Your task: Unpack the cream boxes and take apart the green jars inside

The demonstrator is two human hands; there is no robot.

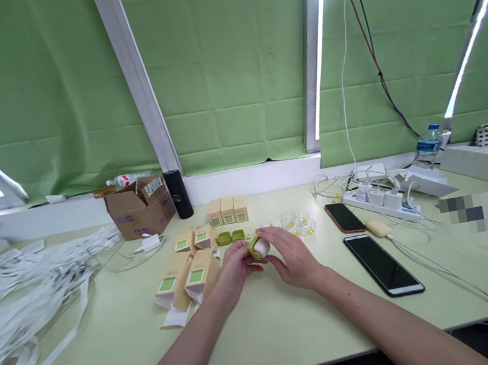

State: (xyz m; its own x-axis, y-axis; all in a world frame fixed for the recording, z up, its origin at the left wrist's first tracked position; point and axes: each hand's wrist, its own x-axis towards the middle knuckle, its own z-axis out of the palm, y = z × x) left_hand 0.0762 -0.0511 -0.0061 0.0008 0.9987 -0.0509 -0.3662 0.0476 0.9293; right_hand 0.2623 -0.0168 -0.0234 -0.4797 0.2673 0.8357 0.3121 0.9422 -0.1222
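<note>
Both hands meet over the middle of the table around a small olive-green case (252,247) with a white rounded piece (262,248) showing in it. My left hand (234,267) grips the green side from the left. From the right, the fingers and thumb of my right hand (293,257) close round its top and lower edge. Just beyond lie two more olive-green cases (231,237). To the right of these stand several clear plastic cups (298,223) with yellow bits inside. Left of my hands are opened kraft boxes (202,271) with green windows, some with flaps hanging out.
Closed kraft boxes (227,210) stand in a row at the back, near a black cylinder (179,194) and a cardboard carton (141,208). White straps (24,303) cover the left side. Two phones (383,263) and a power strip (382,203) with cables lie right.
</note>
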